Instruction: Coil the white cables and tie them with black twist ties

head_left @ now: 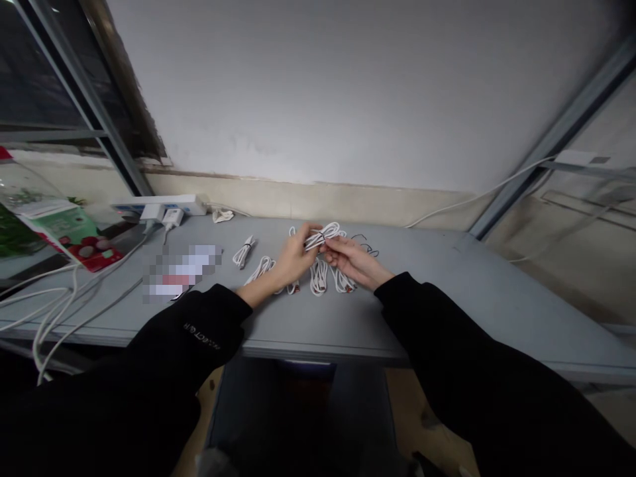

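Above the middle of the grey desk (pixel 427 291), a coiled white cable (pixel 330 230) with a dark twist tie (pixel 322 236) around it is held up between both hands. My left hand (pixel 297 257) grips the coil from the left, fingers closed. From the right, the fingertips of my right hand (pixel 354 260) pinch at the coil close to the tie; whether they hold the tie itself I cannot tell. Below lie more coiled white cables (pixel 318 278) with reddish connector ends, partly hidden by the hands. Loose dark ties (pixel 368 249) rest just beyond my right hand.
To the left lie a tied white cable bundle (pixel 243 252) and a blurred-out flat object (pixel 183 273). A power strip (pixel 171 204) with plugs stands at the back left, near a green-and-red carton (pixel 74 232). White cords (pixel 54 311) hang over the desk's left front edge.
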{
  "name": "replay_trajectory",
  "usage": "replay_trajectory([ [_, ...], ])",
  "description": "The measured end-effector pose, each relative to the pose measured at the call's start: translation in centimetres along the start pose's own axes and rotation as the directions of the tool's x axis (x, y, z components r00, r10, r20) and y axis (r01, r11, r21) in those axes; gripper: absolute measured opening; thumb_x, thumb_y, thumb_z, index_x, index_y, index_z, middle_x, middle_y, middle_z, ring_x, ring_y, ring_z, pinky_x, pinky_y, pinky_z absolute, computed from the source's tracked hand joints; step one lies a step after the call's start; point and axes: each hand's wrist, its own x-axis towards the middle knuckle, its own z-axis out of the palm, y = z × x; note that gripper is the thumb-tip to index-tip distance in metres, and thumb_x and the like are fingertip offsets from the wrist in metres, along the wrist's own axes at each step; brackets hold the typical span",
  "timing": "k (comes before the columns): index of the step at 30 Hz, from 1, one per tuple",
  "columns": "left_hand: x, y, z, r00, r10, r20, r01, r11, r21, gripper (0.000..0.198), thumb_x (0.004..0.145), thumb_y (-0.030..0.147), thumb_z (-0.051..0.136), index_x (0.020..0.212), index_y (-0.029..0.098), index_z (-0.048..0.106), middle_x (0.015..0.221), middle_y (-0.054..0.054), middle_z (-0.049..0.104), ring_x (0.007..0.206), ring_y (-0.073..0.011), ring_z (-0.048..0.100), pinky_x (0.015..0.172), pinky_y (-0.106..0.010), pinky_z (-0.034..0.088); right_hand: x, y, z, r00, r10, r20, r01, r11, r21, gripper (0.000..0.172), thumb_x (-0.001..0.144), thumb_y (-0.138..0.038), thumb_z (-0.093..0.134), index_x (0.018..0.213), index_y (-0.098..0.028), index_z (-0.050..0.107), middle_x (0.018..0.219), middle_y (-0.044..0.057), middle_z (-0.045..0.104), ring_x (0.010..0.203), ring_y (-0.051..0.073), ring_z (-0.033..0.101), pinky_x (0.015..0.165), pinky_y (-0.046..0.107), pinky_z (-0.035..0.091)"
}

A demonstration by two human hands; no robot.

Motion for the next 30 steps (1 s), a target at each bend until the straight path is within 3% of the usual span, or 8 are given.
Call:
replay_trajectory([
  [4,0.3,-0.3,0.3,0.99,-0.136,0.022,0.138,0.986,-0.096,0.022,0.08,0.017,0.058,0.102,0.015,0.054,0.088,-0.005,0.068,0.083,-0.0161,0.063,0.077,-0.03,0.046,0.0,0.3,-0.1,0.994,-0.085,-0.067,0.079,0.993,-0.091,0.016,0.075,-0.027,0.075,0.076,-0.018,0.062,0.076,0.0,0.066,0.061,0.009,0.054,0.059,0.024,0.045],
  [8,0.6,-0.7,0.5,0.963,-0.254,0.088,0.265,0.951,-0.161,0.029,0.077,0.019,0.063,0.105,0.015,0.055,0.088,-0.006,0.069,0.081,-0.0172,0.063,0.079,-0.032,0.047,0.1,0.5,-0.5,0.961,-0.25,-0.115,0.208,0.933,-0.293,0.023,0.072,-0.035,0.077,0.073,-0.019,0.06,0.068,-0.001,0.064,0.057,0.01,0.055,0.058,0.027,0.047],
  [13,0.7,-0.7,0.4,0.965,-0.234,0.12,0.25,0.958,-0.14,0.024,0.08,0.022,0.06,0.103,0.014,0.06,0.106,-0.011,0.067,0.1,-0.0208,0.061,0.092,-0.034,0.043,0.2,0.8,-0.7,0.921,-0.387,-0.036,0.316,0.799,-0.512,0.029,0.075,-0.043,0.073,0.071,-0.021,0.056,0.063,-0.002,0.058,0.057,0.012,0.055,0.058,0.029,0.048],
  [18,0.7,0.1,0.4,0.946,-0.284,0.154,0.305,0.943,-0.132,0.02,0.083,0.021,0.054,0.102,0.014,0.059,0.088,-0.005,0.065,0.072,-0.0143,0.056,0.072,-0.028,0.045,0.1,1.0,-0.4,0.87,-0.491,0.036,0.392,0.647,-0.654,0.023,0.08,-0.039,0.066,0.073,-0.021,0.055,0.069,-0.001,0.057,0.064,0.014,0.055,0.062,0.03,0.047],
  [23,1.0,1.1,0.3,0.918,-0.351,0.187,0.387,0.897,-0.214,0.007,0.082,0.014,0.05,0.077,0.016,0.056,0.057,0.004,0.047,0.055,-0.0101,0.043,0.057,-0.024,0.036,-0.4,0.7,-0.2,0.827,-0.551,0.108,0.411,0.463,-0.785,0.016,0.085,-0.031,0.059,0.074,-0.02,0.055,0.073,0.0,0.057,0.067,0.014,0.053,0.063,0.029,0.045],
  [26,1.1,1.5,0.2,0.906,-0.368,0.209,0.414,0.875,-0.25,0.014,0.083,0.016,0.05,0.069,0.017,0.052,0.052,0.004,0.042,0.05,-0.0092,0.039,0.053,-0.024,0.032,-0.6,0.4,0.0,0.777,-0.609,0.158,0.426,0.325,-0.844,0.014,0.086,-0.025,0.056,0.073,-0.021,0.054,0.078,0.002,0.057,0.072,0.016,0.053,0.063,0.03,0.044],
  [30,0.8,1.5,0.2,0.866,-0.454,0.211,0.498,0.823,-0.273,0.004,0.083,0.018,0.051,0.082,0.018,0.054,0.058,0.003,0.051,0.045,-0.008,0.04,0.047,-0.023,0.029,-0.8,0.3,0.1,0.753,-0.621,0.218,0.445,0.237,-0.863,0.015,0.088,-0.022,0.052,0.072,-0.023,0.053,0.083,0.005,0.058,0.08,0.02,0.054,0.069,0.034,0.045],
])
